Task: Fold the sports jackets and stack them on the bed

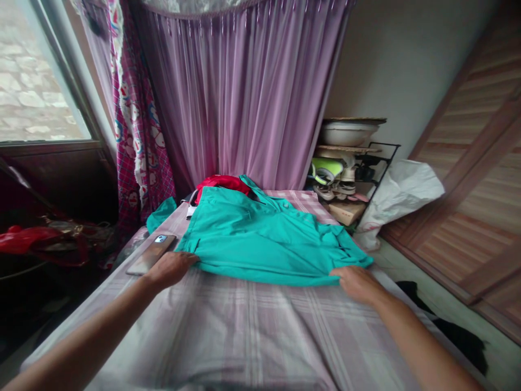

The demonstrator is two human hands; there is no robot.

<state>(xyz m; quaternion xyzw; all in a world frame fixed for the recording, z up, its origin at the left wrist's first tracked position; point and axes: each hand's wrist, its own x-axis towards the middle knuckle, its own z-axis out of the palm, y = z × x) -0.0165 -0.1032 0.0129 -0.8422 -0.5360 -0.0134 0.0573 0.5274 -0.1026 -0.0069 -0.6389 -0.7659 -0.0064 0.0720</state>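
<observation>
A teal jacket [260, 233] with slit pockets lies spread over a checked cloth [260, 331] on a table-like surface. Its near edge runs straight across between my hands. My left hand [175, 267] pinches the near left corner of the jacket. At the other end, my right hand [356, 282] has its fingers closed on the same edge, a little in from the right corner. Beyond the jacket, a red cloth item [217, 182] is partly covered by it. A phone [152, 254] with its camera side up lies just beyond my left wrist.
Purple curtains [244, 98] hang at the back. On the right stand a rack [380, 179] with shoes and a basin [350, 133], a white sack [401, 195] and a wooden wardrobe [468, 217]. Left of the surface are a red bag [28, 239] and another teal cloth [161, 214].
</observation>
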